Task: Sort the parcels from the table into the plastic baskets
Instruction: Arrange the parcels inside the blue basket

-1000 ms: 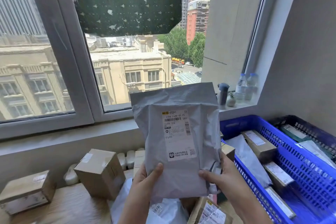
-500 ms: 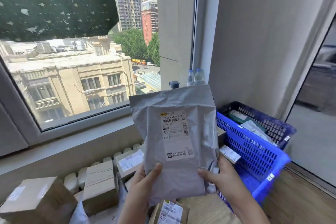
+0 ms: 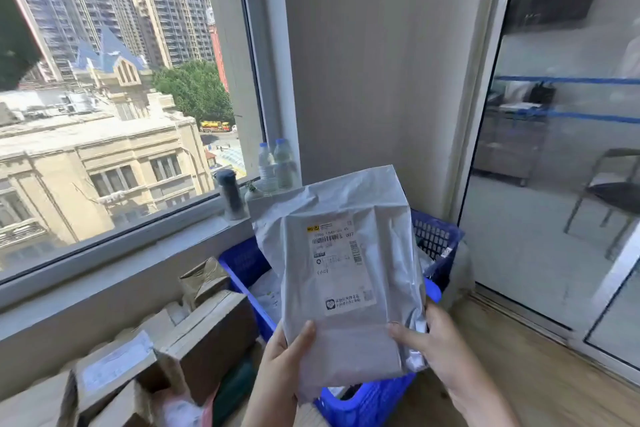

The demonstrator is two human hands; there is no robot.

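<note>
I hold a grey plastic mailer bag (image 3: 346, 274) upright in front of me, its white shipping label facing me. My left hand (image 3: 287, 354) grips its lower left edge, thumb on the front. My right hand (image 3: 433, 343) grips its lower right edge. The bag hangs over a blue plastic basket (image 3: 367, 399) and hides most of it. A second, darker blue basket (image 3: 436, 239) shows behind the bag at the right. Pale parcels lie in the blue basket, partly hidden.
Several cardboard boxes (image 3: 204, 333) are piled on the table at the lower left. Two water bottles (image 3: 277, 166) and a dark flask (image 3: 230, 192) stand on the windowsill. A glass door (image 3: 561, 149) is at the right, above wooden flooring (image 3: 526, 367).
The view has swung to the right; the cardboard boxes slid left and the glass door came into view. The mailer bag, still in both hands, now sits over the blue basket.
</note>
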